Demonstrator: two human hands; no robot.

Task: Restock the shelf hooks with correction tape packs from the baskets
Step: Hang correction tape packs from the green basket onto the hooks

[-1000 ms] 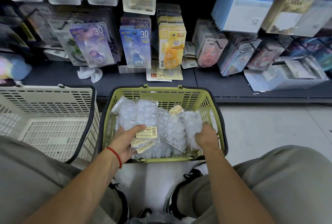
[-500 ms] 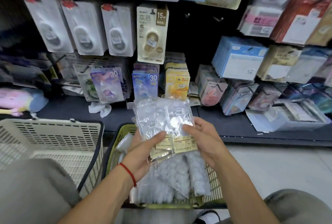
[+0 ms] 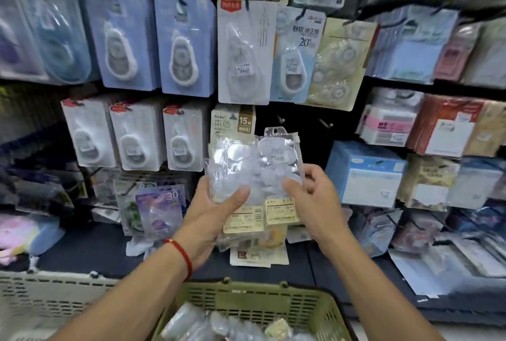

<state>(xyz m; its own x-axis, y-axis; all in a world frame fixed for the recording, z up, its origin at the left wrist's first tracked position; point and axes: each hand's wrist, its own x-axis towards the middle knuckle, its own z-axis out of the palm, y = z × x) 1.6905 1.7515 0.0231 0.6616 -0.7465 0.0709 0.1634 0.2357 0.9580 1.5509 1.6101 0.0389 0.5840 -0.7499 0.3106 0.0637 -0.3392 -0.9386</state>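
I hold a small stack of clear correction tape packs with beige labels up in front of the shelf. My left hand, with a red string at the wrist, grips the stack's lower left side. My right hand pinches the right edge of the front pack, whose hang hole sits at the top. Just behind and to the right, bare shelf hooks stick out of the dark back panel. The green basket below holds several more clear packs.
Rows of hanging correction tape cards fill the hooks above and to the left. Boxed and bagged stationery crowds the right side. A cream basket stands at the lower left. Loose packs lie on the dark shelf ledge.
Both hands lifted the clear packs out of the green basket and raised them to shelf height. My view tilted up from the baskets to the hooks.
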